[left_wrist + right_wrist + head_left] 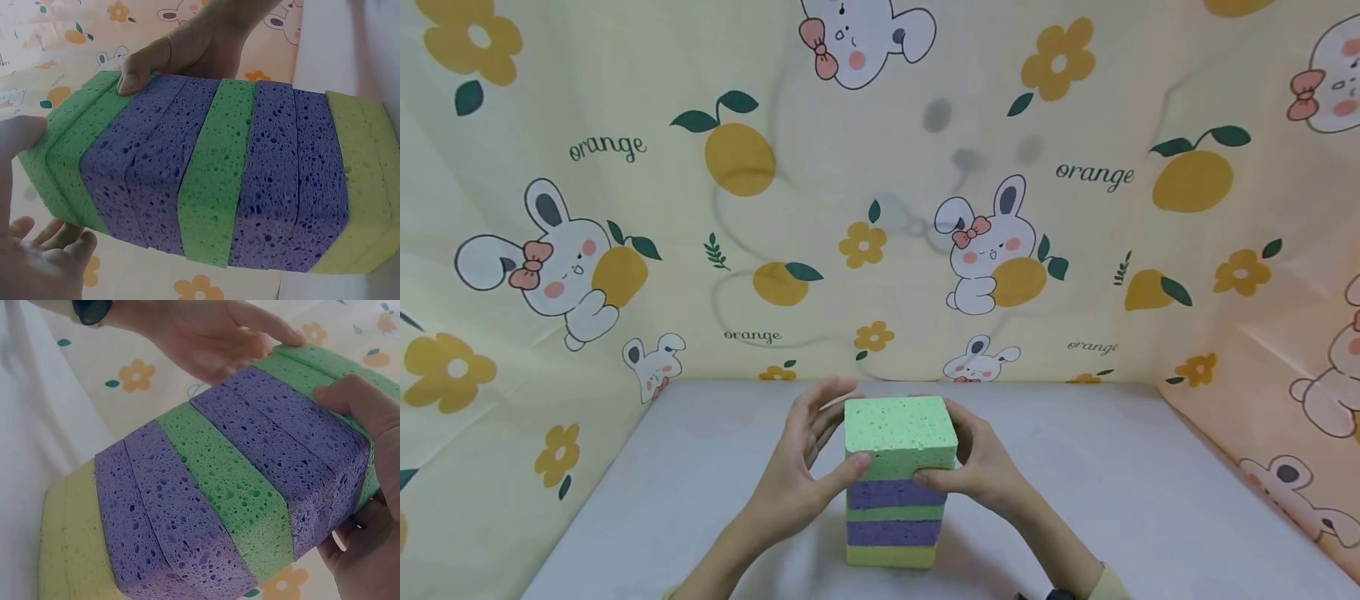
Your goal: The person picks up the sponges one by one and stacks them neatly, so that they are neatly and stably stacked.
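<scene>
A tall stack of sponges stands upright on the table, yellow at the bottom, then purple, green, purple and green. My left hand is at its upper left, thumb touching the front corner of the top green sponge. Its other fingers reach loosely past the side, with a gap visible in the head view. On the right, my right hand grips the green top, thumb in front near the purple sponge below. Most of its other fingers are hidden behind the stack.
The pale table extends around the stack. Behind and at both sides hangs a cream cloth printed with rabbits, oranges and flowers. A dark watch shows in the right wrist view.
</scene>
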The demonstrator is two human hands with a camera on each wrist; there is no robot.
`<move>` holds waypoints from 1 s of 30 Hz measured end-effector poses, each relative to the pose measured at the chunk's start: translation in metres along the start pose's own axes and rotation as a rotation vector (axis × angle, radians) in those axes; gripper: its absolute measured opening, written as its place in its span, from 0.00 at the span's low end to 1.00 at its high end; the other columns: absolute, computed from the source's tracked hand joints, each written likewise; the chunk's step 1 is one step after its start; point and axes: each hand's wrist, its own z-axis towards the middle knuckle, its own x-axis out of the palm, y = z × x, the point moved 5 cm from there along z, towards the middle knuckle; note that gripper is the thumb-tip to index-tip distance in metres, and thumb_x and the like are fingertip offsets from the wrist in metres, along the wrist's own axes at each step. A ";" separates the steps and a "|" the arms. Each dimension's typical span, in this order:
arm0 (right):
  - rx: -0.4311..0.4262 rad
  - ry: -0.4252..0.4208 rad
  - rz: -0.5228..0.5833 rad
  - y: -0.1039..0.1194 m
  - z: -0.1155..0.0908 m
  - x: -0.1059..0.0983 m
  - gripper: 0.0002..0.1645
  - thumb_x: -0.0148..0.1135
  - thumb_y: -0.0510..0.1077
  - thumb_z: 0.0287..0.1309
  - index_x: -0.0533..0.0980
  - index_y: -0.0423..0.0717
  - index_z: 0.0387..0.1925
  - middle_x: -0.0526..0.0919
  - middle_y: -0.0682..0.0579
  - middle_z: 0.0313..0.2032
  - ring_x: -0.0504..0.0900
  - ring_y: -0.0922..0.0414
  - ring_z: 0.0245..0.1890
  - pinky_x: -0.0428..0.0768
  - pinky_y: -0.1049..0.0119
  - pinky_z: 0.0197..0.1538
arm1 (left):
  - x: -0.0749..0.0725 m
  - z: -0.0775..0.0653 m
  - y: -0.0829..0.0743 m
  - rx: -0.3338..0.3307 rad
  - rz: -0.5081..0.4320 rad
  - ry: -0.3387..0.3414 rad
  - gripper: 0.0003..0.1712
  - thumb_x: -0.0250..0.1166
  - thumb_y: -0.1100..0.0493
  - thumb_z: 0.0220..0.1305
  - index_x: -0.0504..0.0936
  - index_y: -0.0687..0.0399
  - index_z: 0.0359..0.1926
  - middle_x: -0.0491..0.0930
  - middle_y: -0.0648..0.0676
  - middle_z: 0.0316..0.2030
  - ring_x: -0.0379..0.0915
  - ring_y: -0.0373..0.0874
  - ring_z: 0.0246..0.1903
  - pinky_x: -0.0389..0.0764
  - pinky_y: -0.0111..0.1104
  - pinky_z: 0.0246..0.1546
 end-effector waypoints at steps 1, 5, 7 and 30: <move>0.002 0.000 0.005 0.000 0.000 0.000 0.42 0.75 0.32 0.44 0.69 0.42 0.63 0.78 0.40 0.52 0.80 0.43 0.47 0.81 0.54 0.51 | -0.001 0.000 0.001 -0.006 0.000 -0.008 0.47 0.67 0.69 0.62 0.50 0.49 0.74 0.59 0.53 0.70 0.58 0.51 0.68 0.58 0.39 0.69; 0.003 0.002 0.018 -0.001 0.001 0.000 0.44 0.75 0.32 0.44 0.68 0.41 0.65 0.78 0.39 0.52 0.80 0.42 0.46 0.82 0.54 0.49 | -0.001 -0.001 0.002 -0.020 0.008 -0.029 0.48 0.69 0.68 0.60 0.51 0.49 0.74 0.62 0.53 0.68 0.61 0.50 0.67 0.60 0.39 0.68; 0.006 0.003 0.021 -0.002 0.001 0.000 0.44 0.74 0.32 0.44 0.67 0.41 0.65 0.78 0.39 0.52 0.80 0.42 0.46 0.83 0.53 0.48 | -0.001 -0.001 0.003 -0.029 0.021 -0.030 0.48 0.69 0.67 0.61 0.50 0.49 0.74 0.62 0.53 0.68 0.60 0.49 0.67 0.60 0.39 0.68; 0.046 -0.008 0.021 -0.001 0.000 -0.003 0.40 0.74 0.32 0.46 0.69 0.40 0.62 0.78 0.38 0.50 0.80 0.41 0.44 0.82 0.51 0.48 | 0.008 0.000 0.002 -0.020 0.177 0.053 0.39 0.59 0.61 0.71 0.48 0.50 0.75 0.56 0.47 0.71 0.54 0.48 0.69 0.61 0.41 0.68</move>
